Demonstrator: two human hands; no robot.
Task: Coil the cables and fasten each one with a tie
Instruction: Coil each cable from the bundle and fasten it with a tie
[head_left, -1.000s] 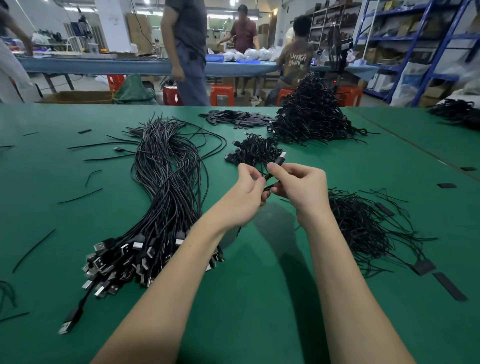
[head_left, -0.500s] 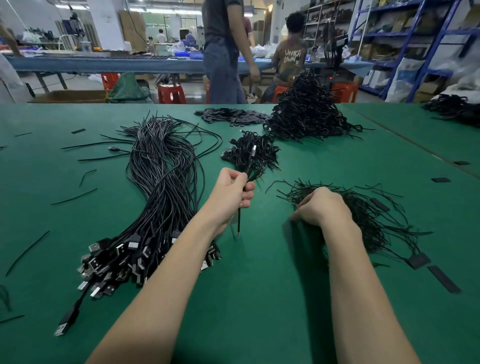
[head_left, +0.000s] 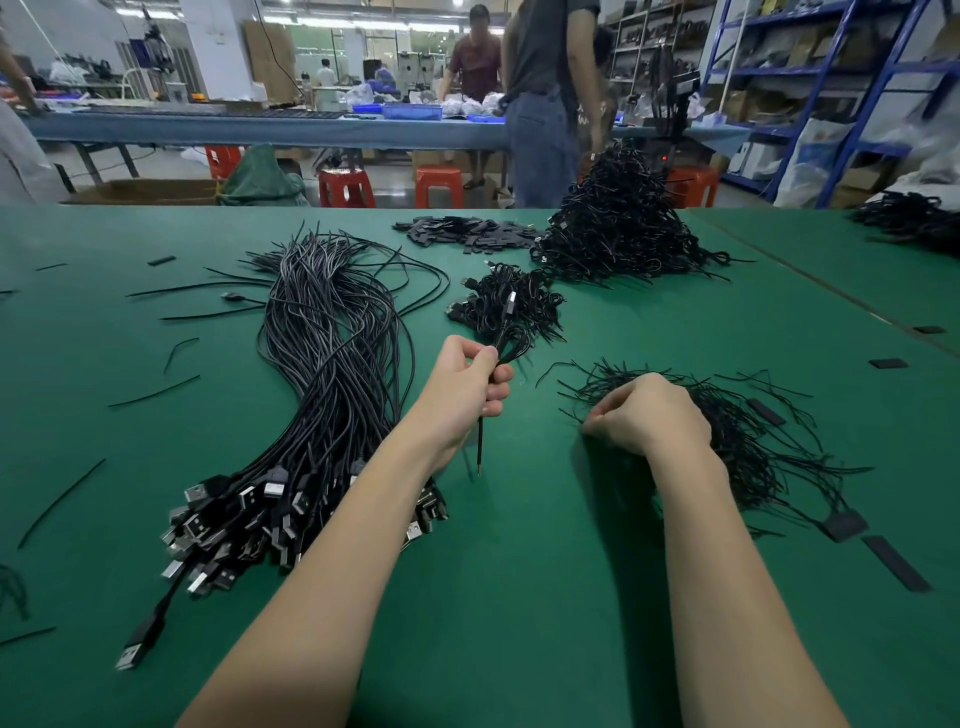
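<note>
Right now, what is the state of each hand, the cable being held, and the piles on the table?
left hand: grips a coiled cable
coiled cable: folded, untied, one end hanging down
right hand: curled, on the tie pile
tie pile: loose, spread out
straight cables: uncoiled bundle
small coiled pile: coiled cables

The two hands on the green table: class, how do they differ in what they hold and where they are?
The left hand is raised, gripping a coiled cable whose loose end hangs down; the right hand rests low on the pile of ties. The left hand's load is plainly visible; whether the right hand's curled fingers pinch a tie is hidden. Both hands are curled, over the green table.
</note>
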